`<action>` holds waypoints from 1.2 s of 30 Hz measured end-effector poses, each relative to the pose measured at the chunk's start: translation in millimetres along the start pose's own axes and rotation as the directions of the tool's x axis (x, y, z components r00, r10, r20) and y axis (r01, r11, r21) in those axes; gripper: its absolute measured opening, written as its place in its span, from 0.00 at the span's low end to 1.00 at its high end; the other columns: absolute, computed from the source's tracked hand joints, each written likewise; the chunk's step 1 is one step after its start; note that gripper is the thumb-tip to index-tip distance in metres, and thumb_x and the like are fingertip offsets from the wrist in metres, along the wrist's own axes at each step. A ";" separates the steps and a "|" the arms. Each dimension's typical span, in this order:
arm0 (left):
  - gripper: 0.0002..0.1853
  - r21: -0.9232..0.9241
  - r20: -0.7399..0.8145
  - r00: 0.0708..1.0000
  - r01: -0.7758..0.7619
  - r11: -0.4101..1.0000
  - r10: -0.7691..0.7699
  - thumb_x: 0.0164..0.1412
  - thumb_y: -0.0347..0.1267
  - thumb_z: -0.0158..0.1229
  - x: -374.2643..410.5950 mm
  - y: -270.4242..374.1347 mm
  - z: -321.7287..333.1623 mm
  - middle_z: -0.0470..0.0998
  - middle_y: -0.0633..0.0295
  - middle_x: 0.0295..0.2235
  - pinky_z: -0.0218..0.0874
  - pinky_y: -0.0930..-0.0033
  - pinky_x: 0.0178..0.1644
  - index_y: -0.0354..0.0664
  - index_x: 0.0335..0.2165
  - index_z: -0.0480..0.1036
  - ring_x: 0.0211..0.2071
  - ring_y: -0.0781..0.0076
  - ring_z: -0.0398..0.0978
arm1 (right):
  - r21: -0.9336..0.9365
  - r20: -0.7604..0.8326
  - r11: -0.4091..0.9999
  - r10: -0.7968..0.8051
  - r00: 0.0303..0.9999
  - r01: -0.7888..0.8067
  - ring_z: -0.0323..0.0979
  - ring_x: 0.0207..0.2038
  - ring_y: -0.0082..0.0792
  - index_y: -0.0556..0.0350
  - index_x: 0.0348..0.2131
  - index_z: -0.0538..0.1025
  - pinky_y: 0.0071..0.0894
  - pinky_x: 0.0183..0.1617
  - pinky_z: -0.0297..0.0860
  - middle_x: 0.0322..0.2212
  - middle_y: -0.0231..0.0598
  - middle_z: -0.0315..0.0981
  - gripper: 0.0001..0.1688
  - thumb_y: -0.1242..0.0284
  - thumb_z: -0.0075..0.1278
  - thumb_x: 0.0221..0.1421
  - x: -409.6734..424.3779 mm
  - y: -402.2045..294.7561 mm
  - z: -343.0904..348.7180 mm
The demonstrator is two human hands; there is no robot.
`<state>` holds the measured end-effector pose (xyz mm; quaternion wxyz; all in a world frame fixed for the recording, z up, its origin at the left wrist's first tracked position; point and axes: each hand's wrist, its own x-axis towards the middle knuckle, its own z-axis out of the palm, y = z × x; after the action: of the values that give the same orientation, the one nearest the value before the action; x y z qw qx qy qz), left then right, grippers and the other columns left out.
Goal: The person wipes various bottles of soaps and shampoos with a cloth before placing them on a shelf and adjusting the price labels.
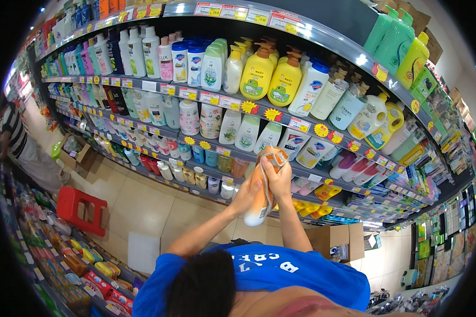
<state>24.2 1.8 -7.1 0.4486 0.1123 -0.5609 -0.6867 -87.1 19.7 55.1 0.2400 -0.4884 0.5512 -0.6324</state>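
Note:
An orange-and-white plastic bottle (257, 209) is held tilted in front of the shelves, its white end towards me. My left hand (244, 196) grips its side. With my right hand (279, 180) I hold an orange cloth with a grey edge (277, 155) against the bottle's far end, which the cloth and fingers partly hide. Just beyond my hands, white bottles with pale green caps (247, 132) line a shelf. Above them stand yellow pump bottles with a frog picture (256, 75).
Shelving (222, 101) with price tags curves across the front. A red plastic stool (81, 212) stands on the tiled floor at left, near a white block (143, 253). Open cardboard boxes (355, 241) (76, 152) sit by the shelves. A person in a striped shirt (14, 128) is at far left.

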 end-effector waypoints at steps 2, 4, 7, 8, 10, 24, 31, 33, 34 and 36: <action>0.33 0.015 -0.029 1.000 -0.007 1.000 0.007 0.64 0.43 0.46 -2.2 0.1 0.2 0.61 0.53 0.54 0.50 0.68 0.58 0.35 0.59 0.49 0.55 0.68 0.59 | 0.060 0.036 0.997 0.040 0.999 -0.043 0.71 0.34 0.25 0.62 0.37 0.73 0.27 0.40 0.67 0.32 0.34 0.75 0.14 0.69 0.52 0.54 2.3 6.5 0.4; 0.33 0.051 -0.081 0.996 -0.041 0.998 0.045 0.64 0.43 0.46 -5.1 -0.8 -0.9 0.60 0.53 0.54 0.49 0.67 0.59 0.35 0.59 0.48 0.55 0.67 0.59 | 0.096 -0.001 0.994 0.051 0.999 -0.051 0.70 0.34 0.24 0.62 0.37 0.73 0.26 0.40 0.66 0.32 0.34 0.74 0.15 0.68 0.52 0.54 -2.8 -1.4 10.9; 0.34 0.136 -0.178 0.971 -0.138 0.981 0.161 0.64 0.42 0.46 -1.7 -4.4 -3.6 0.59 0.52 0.55 0.48 0.66 0.59 0.35 0.60 0.47 0.56 0.66 0.58 | 0.106 -0.060 0.994 -0.012 0.998 0.018 0.70 0.35 0.24 0.61 0.36 0.73 0.27 0.40 0.65 0.32 0.36 0.73 0.16 0.64 0.48 0.58 -18.6 -13.9 27.8; 0.34 0.164 -0.213 0.957 -0.161 0.973 0.195 0.64 0.42 0.46 1.9 -12.8 -7.6 0.58 0.52 0.56 0.48 0.66 0.59 0.35 0.60 0.47 0.56 0.65 0.57 | 0.040 -0.060 0.997 -0.060 0.996 0.063 0.70 0.35 0.27 0.62 0.37 0.73 0.28 0.40 0.66 0.32 0.37 0.73 0.17 0.64 0.46 0.59 -24.5 -2.0 29.8; 0.36 0.199 -0.265 0.938 -0.171 0.965 0.221 0.64 0.43 0.47 10.0 8.2 -5.8 0.54 0.52 0.57 0.48 0.64 0.60 0.36 0.60 0.43 0.57 0.64 0.56 | -0.100 0.018 0.994 -0.039 0.999 0.040 0.70 0.41 0.39 0.62 0.41 0.72 0.36 0.46 0.64 0.37 0.46 0.72 0.20 0.63 0.44 0.59 -39.6 11.6 25.2; 0.52 0.375 0.094 0.953 -0.302 0.876 0.289 0.48 0.46 0.64 50.5 88.2 44.0 0.55 0.53 0.54 0.52 0.62 0.58 0.34 0.60 0.42 0.56 0.63 0.56 | 0.601 -0.297 0.790 0.079 0.952 0.122 0.68 0.48 0.42 0.57 0.56 0.58 0.40 0.52 0.66 0.49 0.49 0.64 0.38 0.46 0.31 0.60 -40.7 19.4 -19.5; 0.50 0.136 0.155 0.987 -0.073 0.988 0.052 0.41 0.32 0.71 74.2 75.1 58.5 0.65 0.56 0.47 0.58 0.65 0.54 0.33 0.56 0.48 0.51 0.68 0.64 | 0.714 -0.011 0.693 0.149 0.989 -0.096 0.66 0.51 0.45 0.58 0.58 0.54 0.41 0.54 0.64 0.52 0.52 0.60 0.38 0.48 0.23 0.62 -33.0 39.2 -72.6; 0.47 0.187 0.091 0.992 -0.100 0.977 0.084 0.39 0.32 0.72 73.8 62.9 64.8 0.66 0.57 0.46 0.60 0.66 0.52 0.34 0.54 0.51 0.49 0.71 0.67 | 0.690 0.075 0.708 0.138 0.988 -0.151 0.66 0.50 0.43 0.58 0.57 0.55 0.40 0.53 0.65 0.52 0.51 0.61 0.37 0.49 0.24 0.63 -27.6 46.8 -89.1; 0.46 0.120 0.035 0.997 -0.079 0.990 0.076 0.38 0.31 0.73 74.3 58.7 67.5 0.67 0.57 0.46 0.61 0.66 0.52 0.36 0.52 0.52 0.48 0.71 0.67 | 0.585 -0.063 0.808 0.139 0.988 -0.076 0.72 0.42 0.36 0.63 0.50 0.65 0.34 0.45 0.69 0.42 0.50 0.70 0.32 0.53 0.31 0.63 -24.8 47.3 -93.5; 0.44 0.040 -0.045 0.988 -0.143 0.989 0.145 0.38 0.33 0.73 79.0 57.0 67.2 0.67 0.58 0.45 0.61 0.68 0.51 0.37 0.50 0.54 0.47 0.71 0.68 | -0.041 0.009 0.997 0.063 0.998 -0.062 0.74 0.33 0.31 0.64 0.42 0.70 0.31 0.36 0.69 0.30 0.44 0.74 0.26 0.57 0.37 0.62 -8.0 20.4 -116.9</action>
<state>-37.3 -10.0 93.4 0.5080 0.0960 -0.5692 -0.6393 -191.9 74.9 43.2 0.2524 -0.4789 0.5777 -0.6109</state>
